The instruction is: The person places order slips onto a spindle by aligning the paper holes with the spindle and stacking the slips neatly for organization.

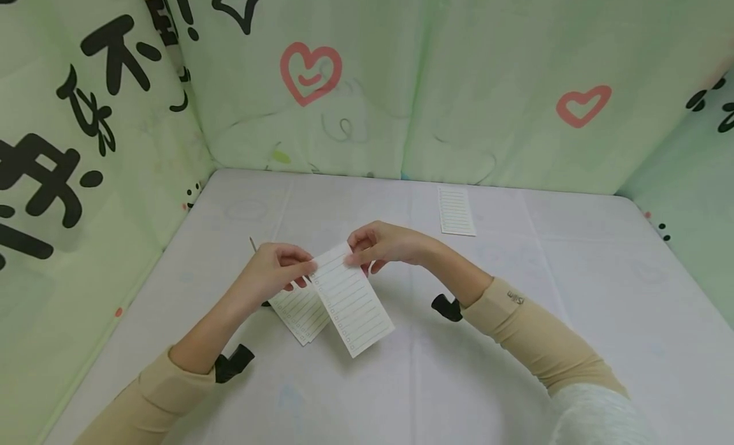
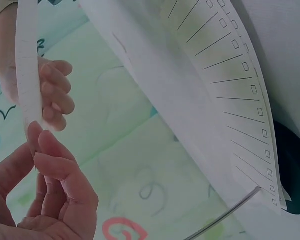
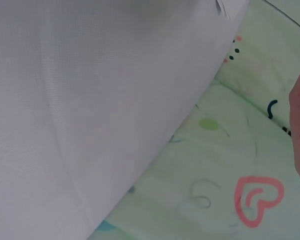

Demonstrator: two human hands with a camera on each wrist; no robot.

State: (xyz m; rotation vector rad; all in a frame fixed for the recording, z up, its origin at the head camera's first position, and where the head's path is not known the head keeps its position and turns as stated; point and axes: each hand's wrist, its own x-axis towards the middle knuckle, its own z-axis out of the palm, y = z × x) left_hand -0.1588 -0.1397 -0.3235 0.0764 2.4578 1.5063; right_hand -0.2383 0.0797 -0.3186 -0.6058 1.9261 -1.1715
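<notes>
Both hands hold a white lined checklist sheet [image 1: 352, 305] tilted above the table. My left hand [image 1: 275, 269] pinches its upper left corner between thumb and fingers. At the upper right edge, my right hand [image 1: 390, 244] grips it with the thumb in front. In the left wrist view the held sheet [image 2: 29, 65] appears nearly edge-on, with the left hand [image 2: 50, 190] below. More lined sheets [image 1: 301, 311], overlapping, are under and beside the left hand. A thin metal rod [image 2: 222, 216] reaches those sheets, and a dark rounded object [image 2: 292, 170] shows behind them.
Another lined sheet [image 1: 457, 211] lies flat near the table's back edge, right of centre. The table [image 1: 487, 381] has a white cover. Green printed curtains [image 1: 367, 81] enclose its back and sides. Black wrist devices [image 1: 234, 363] sit at both forearms.
</notes>
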